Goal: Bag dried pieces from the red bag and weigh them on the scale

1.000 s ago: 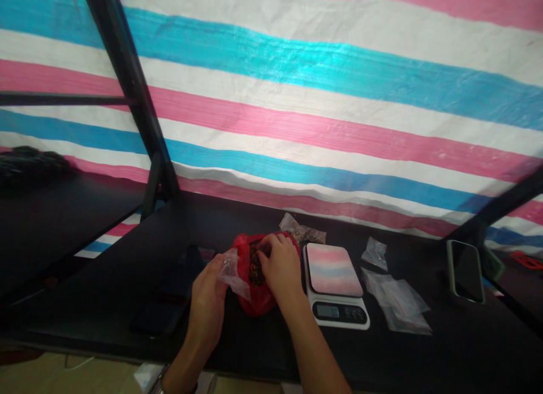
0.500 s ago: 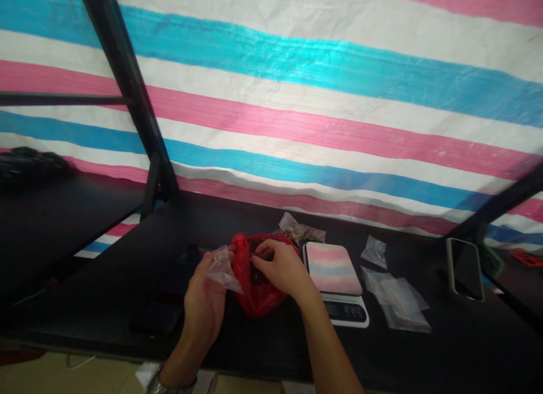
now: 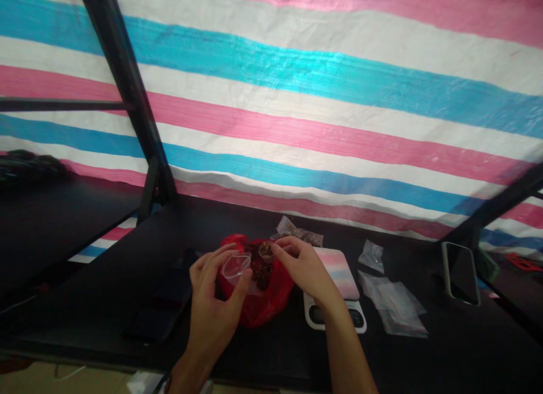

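Note:
My left hand (image 3: 215, 303) grips a small clear plastic bag (image 3: 236, 267) between thumb and fingers, with its mouth spread wide. Between the fingertips of my right hand (image 3: 309, 269) is a small round scoop or cup (image 3: 266, 249) full of brown bits; its exact kind is hard to make out. Both hands are over an open red plastic bag (image 3: 258, 312), which holds loose dark brown dried pieces (image 3: 261, 274). Just right of the red bag, partly behind my right wrist, lies a white kitchen scale (image 3: 339, 272) with a striped reflection on its plate.
Filled clear bags (image 3: 297, 231) lie behind the red bag. Right of the scale are a crumpled clear bag (image 3: 372, 256) and a stack of flat zip bags (image 3: 396, 303). A phone (image 3: 461, 273) leans near the right frame post. Dark flat objects (image 3: 153, 320) sit at left on the black table (image 3: 271, 360).
My right hand has come up out of the red bag with the filled scoop. My left hand has turned and opened the clear bag's mouth, holding it over the red bag.

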`<state>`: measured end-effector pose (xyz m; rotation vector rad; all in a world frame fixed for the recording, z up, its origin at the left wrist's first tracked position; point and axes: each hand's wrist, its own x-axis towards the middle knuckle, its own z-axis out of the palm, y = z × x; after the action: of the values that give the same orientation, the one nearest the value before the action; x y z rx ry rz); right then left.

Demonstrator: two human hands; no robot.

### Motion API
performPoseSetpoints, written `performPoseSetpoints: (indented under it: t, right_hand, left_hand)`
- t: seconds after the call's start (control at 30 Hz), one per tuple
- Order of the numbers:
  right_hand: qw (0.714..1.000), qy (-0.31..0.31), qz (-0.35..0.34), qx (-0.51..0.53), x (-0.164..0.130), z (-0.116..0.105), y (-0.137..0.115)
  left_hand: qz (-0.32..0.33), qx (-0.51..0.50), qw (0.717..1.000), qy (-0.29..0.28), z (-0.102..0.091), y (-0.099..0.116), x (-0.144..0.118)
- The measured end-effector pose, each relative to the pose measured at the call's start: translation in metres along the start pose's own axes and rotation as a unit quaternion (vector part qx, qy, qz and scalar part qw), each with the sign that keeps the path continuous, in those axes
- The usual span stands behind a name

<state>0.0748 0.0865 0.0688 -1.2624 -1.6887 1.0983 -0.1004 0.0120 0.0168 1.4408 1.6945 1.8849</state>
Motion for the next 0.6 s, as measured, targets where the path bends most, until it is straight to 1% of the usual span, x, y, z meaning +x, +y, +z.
performPoseSetpoints:
  t: [0.1, 0.23, 0.33, 0.4, 0.47, 0.6]
  right_hand:
    - [0.999, 0.008, -0.027, 0.045, -0.007, -0.005, -0.010]
    - [0.996, 0.009, -0.057, 0.065, -0.019, -0.011, -0.026]
    - [0.996, 0.024, -0.079, 0.035, -0.027, -0.015, -0.039]
    - [0.995, 0.041, -0.089, -0.006, -0.032, -0.014, -0.046]
    - [0.994, 0.054, -0.089, -0.041, -0.033, -0.010, -0.050]
    - [0.990, 0.064, -0.099, -0.074, -0.033, 0.001, -0.052]
  left_hand:
    - [0.015, 0.008, 0.999, -0.035, 0.007, 0.005, -0.004]
    - [0.049, 0.037, 0.996, -0.060, 0.016, 0.003, -0.007]
    - [0.067, 0.045, 0.995, -0.061, 0.018, 0.001, -0.007]
    - [0.064, 0.044, 0.995, -0.056, 0.019, 0.001, -0.007]
    - [0.055, 0.035, 0.997, -0.051, 0.020, 0.001, -0.007]
    - [0.016, -0.003, 0.999, -0.047, 0.022, 0.002, -0.008]
